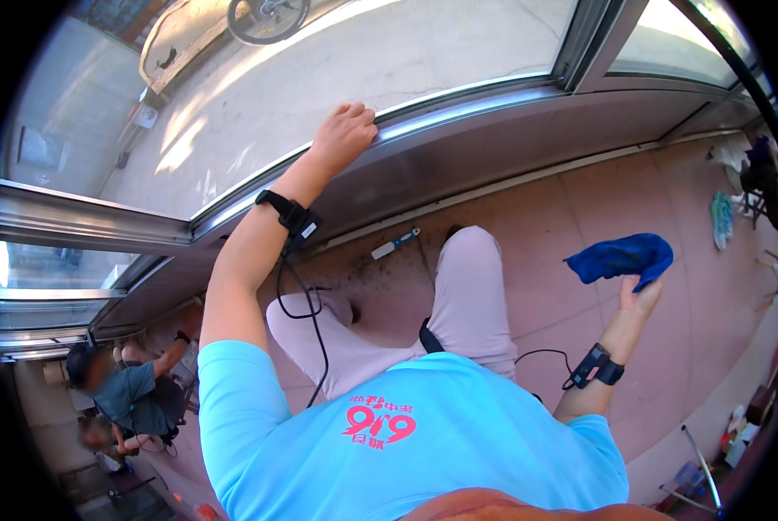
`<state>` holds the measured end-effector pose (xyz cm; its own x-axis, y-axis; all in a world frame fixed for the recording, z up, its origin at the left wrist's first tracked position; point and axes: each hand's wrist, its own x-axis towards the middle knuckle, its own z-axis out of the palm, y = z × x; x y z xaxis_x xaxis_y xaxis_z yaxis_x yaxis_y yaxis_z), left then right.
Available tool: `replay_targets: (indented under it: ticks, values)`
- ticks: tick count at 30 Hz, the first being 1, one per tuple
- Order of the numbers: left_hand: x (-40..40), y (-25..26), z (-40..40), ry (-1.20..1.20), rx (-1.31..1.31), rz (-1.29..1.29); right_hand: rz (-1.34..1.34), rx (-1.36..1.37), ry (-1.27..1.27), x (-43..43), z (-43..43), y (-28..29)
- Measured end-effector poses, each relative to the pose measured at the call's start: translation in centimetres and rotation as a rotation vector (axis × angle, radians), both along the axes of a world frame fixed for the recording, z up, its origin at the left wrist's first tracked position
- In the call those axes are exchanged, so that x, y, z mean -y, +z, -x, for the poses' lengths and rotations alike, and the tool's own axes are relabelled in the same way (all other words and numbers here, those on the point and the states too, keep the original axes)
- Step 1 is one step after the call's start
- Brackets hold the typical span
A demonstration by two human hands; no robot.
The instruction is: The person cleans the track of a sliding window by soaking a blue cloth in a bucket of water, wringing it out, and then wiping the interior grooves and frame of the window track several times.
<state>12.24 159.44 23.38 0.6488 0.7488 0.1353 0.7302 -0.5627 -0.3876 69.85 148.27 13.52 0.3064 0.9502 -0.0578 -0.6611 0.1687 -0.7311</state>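
My left hand [346, 133] is at the metal window frame [421, 122], its fingers curled over the lower rail. Whatever lies under those fingers is hidden. Out to the right, my right hand [641, 296] holds a crumpled blue cloth [623, 257] above the tiled floor. The cloth has darker patches and hangs partly over the fingers. Between my knees and the wall under the window, a white and blue hand tool [395, 244], perhaps a brush or scraper, lies on the floor. Dark specks of dirt [379, 277] are scattered near it.
Black cables run from the devices strapped to my wrists [294, 218]. Two people [131, 394] sit at the lower left. Teal gloves or cloth [722, 220] lie on the floor at far right. A bicycle wheel [268, 19] shows outside the window.
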Motion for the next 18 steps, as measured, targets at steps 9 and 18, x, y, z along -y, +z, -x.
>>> replay_targets:
  ticks: [9,18]
  values:
    - [1.8,0.7,-0.4,0.233,0.256,-0.033,0.003,-0.02,0.006,0.1,1.5,0.8]
    - [2.1,0.6,0.5,0.218,0.23,0.045,0.031,-0.035,0.005,-0.4,2.1,0.3]
